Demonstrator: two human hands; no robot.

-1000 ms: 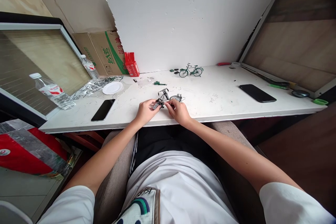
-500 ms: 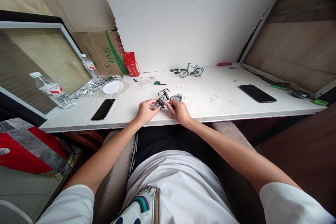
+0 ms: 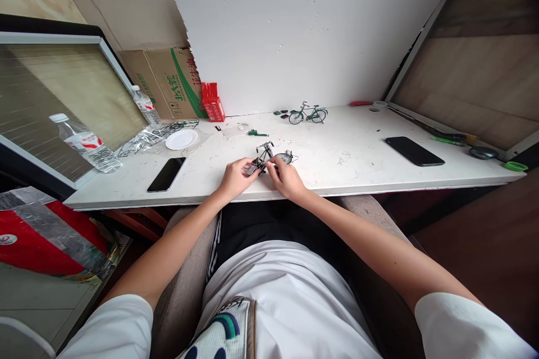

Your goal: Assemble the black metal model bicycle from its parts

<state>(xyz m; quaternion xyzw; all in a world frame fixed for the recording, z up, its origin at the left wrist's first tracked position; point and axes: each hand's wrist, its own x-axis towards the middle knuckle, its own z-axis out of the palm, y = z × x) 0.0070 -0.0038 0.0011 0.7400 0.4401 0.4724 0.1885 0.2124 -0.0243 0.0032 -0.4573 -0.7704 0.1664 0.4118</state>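
Near the table's front edge, my left hand [image 3: 236, 176] is closed around the lower end of a small black model bicycle [image 3: 261, 162], partly assembled. Its handlebar end points up and away from me, and part of it is hidden by my fingers. Against its right side my right hand [image 3: 286, 177] is closed in a pinch; whatever small part lies between the fingertips is covered. Just behind my right fingers a loose spoked wheel [image 3: 286, 157] lies on the table. A green model part [image 3: 257, 133] rests farther back.
A finished green model bicycle [image 3: 307, 114] stands at the back by a white board [image 3: 295, 28]. On the left are a phone [image 3: 167, 174], a white lid [image 3: 181, 139], water bottles [image 3: 90, 146] and a red box [image 3: 213, 104]. Another phone [image 3: 414, 151] lies on the right.
The model bicycle has tilted slightly, its handlebar end shifting a little to the right. My right fingertips have moved slightly up along its side. The left hand keeps its grip.
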